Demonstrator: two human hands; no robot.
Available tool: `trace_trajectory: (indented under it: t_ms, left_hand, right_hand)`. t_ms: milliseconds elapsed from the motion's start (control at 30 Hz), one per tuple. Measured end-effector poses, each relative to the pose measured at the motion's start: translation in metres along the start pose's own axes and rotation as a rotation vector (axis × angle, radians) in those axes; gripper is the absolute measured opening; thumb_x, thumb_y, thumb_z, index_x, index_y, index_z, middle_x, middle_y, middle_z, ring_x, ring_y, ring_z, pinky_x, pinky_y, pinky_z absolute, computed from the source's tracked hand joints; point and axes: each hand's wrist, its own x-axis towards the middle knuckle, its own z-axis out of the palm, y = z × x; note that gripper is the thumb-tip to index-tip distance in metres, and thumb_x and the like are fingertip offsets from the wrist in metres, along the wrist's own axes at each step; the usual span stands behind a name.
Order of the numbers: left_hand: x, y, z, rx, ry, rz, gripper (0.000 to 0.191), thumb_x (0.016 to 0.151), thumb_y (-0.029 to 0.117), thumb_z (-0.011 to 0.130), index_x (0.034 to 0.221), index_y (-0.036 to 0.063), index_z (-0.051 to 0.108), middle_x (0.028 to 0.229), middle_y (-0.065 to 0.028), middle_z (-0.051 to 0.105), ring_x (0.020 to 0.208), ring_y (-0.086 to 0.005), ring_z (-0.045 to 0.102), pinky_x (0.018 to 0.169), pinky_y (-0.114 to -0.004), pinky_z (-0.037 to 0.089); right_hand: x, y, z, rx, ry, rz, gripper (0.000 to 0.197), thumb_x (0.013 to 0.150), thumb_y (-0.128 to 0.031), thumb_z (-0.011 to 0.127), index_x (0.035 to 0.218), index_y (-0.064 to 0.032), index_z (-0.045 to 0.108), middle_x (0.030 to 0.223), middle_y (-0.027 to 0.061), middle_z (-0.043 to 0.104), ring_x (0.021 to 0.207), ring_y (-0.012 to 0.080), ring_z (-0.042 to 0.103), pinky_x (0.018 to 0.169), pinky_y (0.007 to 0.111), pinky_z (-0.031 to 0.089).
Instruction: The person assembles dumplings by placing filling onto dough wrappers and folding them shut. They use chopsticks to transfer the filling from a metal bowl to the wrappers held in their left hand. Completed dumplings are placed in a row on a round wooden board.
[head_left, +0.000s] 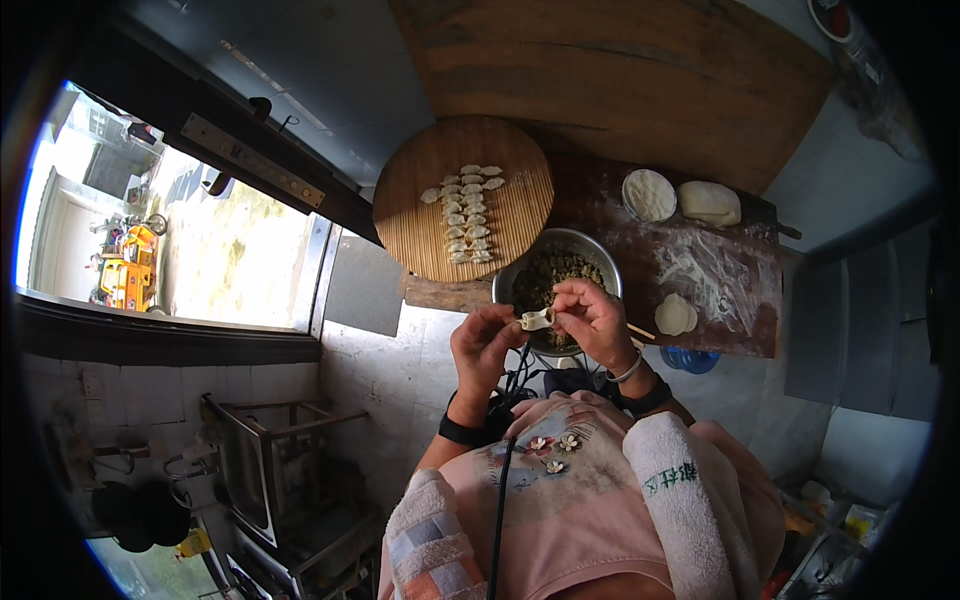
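Note:
Between the fingertips of my left hand and my right hand is a small dumpling, pinched at both ends. Its wrapper is pale, and a dark opening shows towards the right end. Both hands are above the near side of a metal bowl of dark, chopped filling. Folded dumplings lie in rows on a round slatted board beyond the bowl to the left. To the right, a stack of round dough wrappers rests on the floured table.
On the dark wooden table stand a bowl of flour and a lump of dough. Chopsticks stick out near my right wrist. A large wooden board leans behind. A dark cable hangs down my front.

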Motion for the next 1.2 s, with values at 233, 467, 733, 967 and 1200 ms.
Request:
trace_trajectory:
  t_ms: [233, 467, 733, 967, 1200]
  left_hand:
    - [0.002, -0.003, -0.003, -0.003, -0.081, 0.029, 0.033, 0.09, -0.002, 0.073, 0.121, -0.0062, 0.065, 0.097, -0.0078, 0.07, 0.077, -0.0133, 0.068, 0.07, -0.026, 0.057]
    - [0.002, 0.008, 0.002, 0.232, -0.076, 0.043, 0.016, 0.087, -0.008, 0.072, 0.104, -0.007, 0.072, 0.093, -0.0075, 0.066, 0.075, -0.0133, 0.067, 0.067, -0.024, 0.057]
    - [0.001, 0.008, 0.006, 0.432, -0.027, 0.236, 0.017, 0.084, -0.015, 0.066, 0.096, -0.0057, 0.072, 0.087, -0.0085, 0.066, 0.068, -0.0138, 0.066, 0.059, -0.025, 0.053]
    - [0.0, 0.005, 0.009, 0.556, -0.008, 0.376, 0.02, 0.079, -0.013, 0.068, 0.096, -0.0037, 0.072, 0.084, -0.0088, 0.067, 0.063, -0.0145, 0.064, 0.057, -0.026, 0.052]
    - [0.001, 0.008, 0.011, 0.646, 0.005, 0.472, 0.022, 0.08, -0.009, 0.072, 0.101, -0.0024, 0.072, 0.084, -0.0083, 0.068, 0.065, -0.0146, 0.065, 0.057, -0.026, 0.052]
  right_hand:
    - [0.001, 0.001, 0.0, -0.002, -0.001, 0.016, 0.034, 0.095, 0.006, 0.062, 0.127, 0.0014, 0.056, 0.096, 0.0057, 0.067, 0.084, 0.0095, 0.066, 0.075, 0.023, 0.056]
    - [0.003, 0.001, 0.001, -0.074, -0.06, -0.015, 0.036, 0.092, 0.007, 0.063, 0.127, 0.0015, 0.056, 0.096, 0.0059, 0.067, 0.085, 0.0092, 0.066, 0.075, 0.023, 0.056]
    - [0.008, -0.013, 0.002, -0.333, -0.161, -0.125, 0.032, 0.086, 0.007, 0.07, 0.117, 0.0041, 0.066, 0.097, 0.0083, 0.066, 0.082, 0.0126, 0.068, 0.071, 0.024, 0.056]
    - [0.007, -0.01, 0.006, -0.506, -0.08, -0.267, 0.018, 0.084, 0.002, 0.074, 0.101, 0.0007, 0.071, 0.093, 0.0113, 0.066, 0.076, 0.0225, 0.068, 0.065, 0.031, 0.054]
    - [0.005, -0.011, 0.009, -0.626, -0.043, -0.352, 0.013, 0.085, -0.001, 0.074, 0.098, -0.001, 0.071, 0.091, 0.0118, 0.065, 0.078, 0.0302, 0.068, 0.068, 0.036, 0.054]
